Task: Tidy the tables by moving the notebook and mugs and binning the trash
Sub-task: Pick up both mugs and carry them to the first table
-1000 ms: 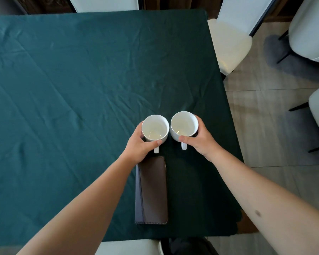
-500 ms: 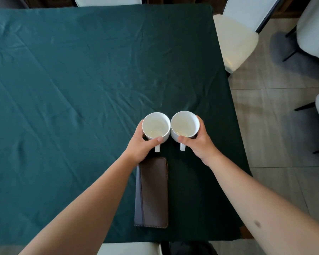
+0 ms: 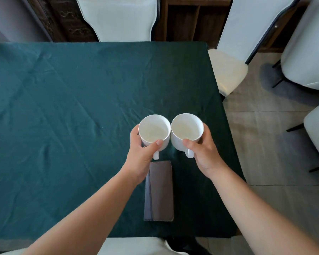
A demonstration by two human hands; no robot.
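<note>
Two empty white mugs stand side by side, rims nearly touching, over the green tablecloth (image 3: 63,111). My left hand (image 3: 142,157) grips the left mug (image 3: 154,130) round its body, thumb on the near rim. My right hand (image 3: 203,153) grips the right mug (image 3: 187,127) the same way. Both handles point toward me. Whether the mugs rest on the cloth or hang just above it I cannot tell. A dark brown notebook (image 3: 159,192) lies shut on the cloth just below the mugs, partly under my left wrist.
White chairs stand round the table: one at the far side (image 3: 118,17), one at the far right corner (image 3: 228,70), more on the right (image 3: 306,57), one seat at the near edge (image 3: 133,245). Tiled floor (image 3: 265,144) lies to the right.
The view has pulled back and tilted up, so the far chairs now show. Both hands keep their grip on the mugs, which look slightly nearer the camera.
</note>
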